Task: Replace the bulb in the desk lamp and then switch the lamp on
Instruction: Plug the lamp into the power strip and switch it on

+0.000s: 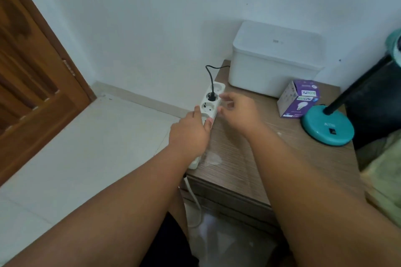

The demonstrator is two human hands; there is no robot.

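Note:
A white power strip (207, 106) lies along the left edge of the wooden side table (249, 158). A black plug (211, 96) with a black cable sits in its second socket from the far end. My left hand (191, 134) presses down on the strip, gripping its near half. My right hand (237, 110) hovers just right of the plug, fingers apart and empty. The teal desk lamp base (327, 125) with its black stem (358, 86) stands at the right. A purple and white bulb box (298, 98) lies beside the base.
A white lidded box (275, 58) stands at the table's back against the wall. The strip's white cord (193, 199) hangs down the table front. A wooden door (28, 67) is at the left; green fabric (384, 171) lies at the right edge.

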